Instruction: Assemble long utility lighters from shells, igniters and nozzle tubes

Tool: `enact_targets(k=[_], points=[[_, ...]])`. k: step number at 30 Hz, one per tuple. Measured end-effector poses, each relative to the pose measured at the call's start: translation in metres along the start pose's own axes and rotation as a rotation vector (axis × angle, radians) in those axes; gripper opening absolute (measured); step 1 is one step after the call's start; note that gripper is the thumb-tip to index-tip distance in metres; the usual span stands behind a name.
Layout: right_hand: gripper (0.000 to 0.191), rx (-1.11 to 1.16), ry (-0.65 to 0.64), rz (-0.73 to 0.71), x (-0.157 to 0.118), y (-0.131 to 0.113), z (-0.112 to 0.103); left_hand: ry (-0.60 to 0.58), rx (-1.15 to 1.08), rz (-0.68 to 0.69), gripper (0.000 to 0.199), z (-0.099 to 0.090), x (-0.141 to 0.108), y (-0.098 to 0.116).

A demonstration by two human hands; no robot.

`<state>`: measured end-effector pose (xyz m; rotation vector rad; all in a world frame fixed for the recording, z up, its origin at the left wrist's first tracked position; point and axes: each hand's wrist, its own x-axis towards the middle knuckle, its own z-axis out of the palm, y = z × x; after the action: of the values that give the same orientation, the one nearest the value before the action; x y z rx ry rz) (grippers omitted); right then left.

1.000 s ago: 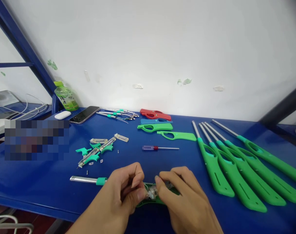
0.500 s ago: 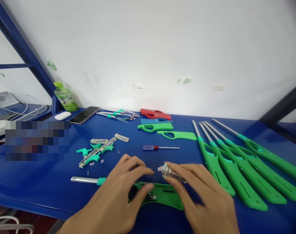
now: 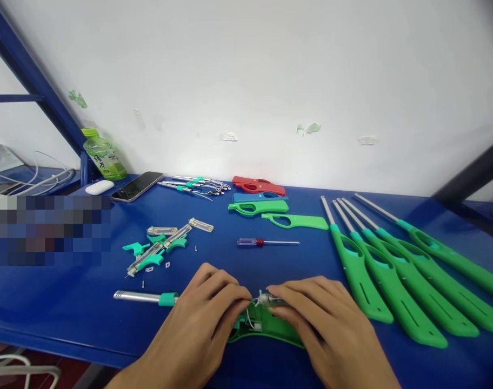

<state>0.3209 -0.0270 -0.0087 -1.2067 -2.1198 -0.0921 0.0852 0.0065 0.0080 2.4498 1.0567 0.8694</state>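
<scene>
My right hand [image 3: 323,313] grips a clear fuel tank [image 3: 273,299] with a pale valve at its left end, just above an open green lighter shell [image 3: 277,326]. My left hand [image 3: 208,316] is closed in a pinch at the valve, its fingertips by a thin piece too small to name. Inside the shell a white wire [image 3: 251,320] curves down to a small white connector. From the shell's left side runs a metal lighter tube [image 3: 137,296] with a teal collar, partly hidden by my left hand.
A screwdriver [image 3: 266,242] lies beyond my hands. Several green lighters [image 3: 364,281] lie at the right. Clear tanks and teal triggers [image 3: 176,244] lie left, near small screws [image 3: 143,284]. Coloured shells [image 3: 258,207], metal tubes [image 3: 185,186], a phone [image 3: 138,186] and a bottle [image 3: 104,155] are farther back.
My right hand has brought the tank down and left, closer to the shell. My left thumb and fingers, apart before, have closed together beside the valve. The view has shifted slightly.
</scene>
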Motion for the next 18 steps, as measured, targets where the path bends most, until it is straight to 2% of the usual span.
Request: enact_targets(k=[18], points=[[0.019, 0.005, -0.029, -0.019, -0.0031, 0.0005, -0.0004, -0.022, -0.019, -0.012, 0.021, -0.0002, -0.0016, 0.0014]])
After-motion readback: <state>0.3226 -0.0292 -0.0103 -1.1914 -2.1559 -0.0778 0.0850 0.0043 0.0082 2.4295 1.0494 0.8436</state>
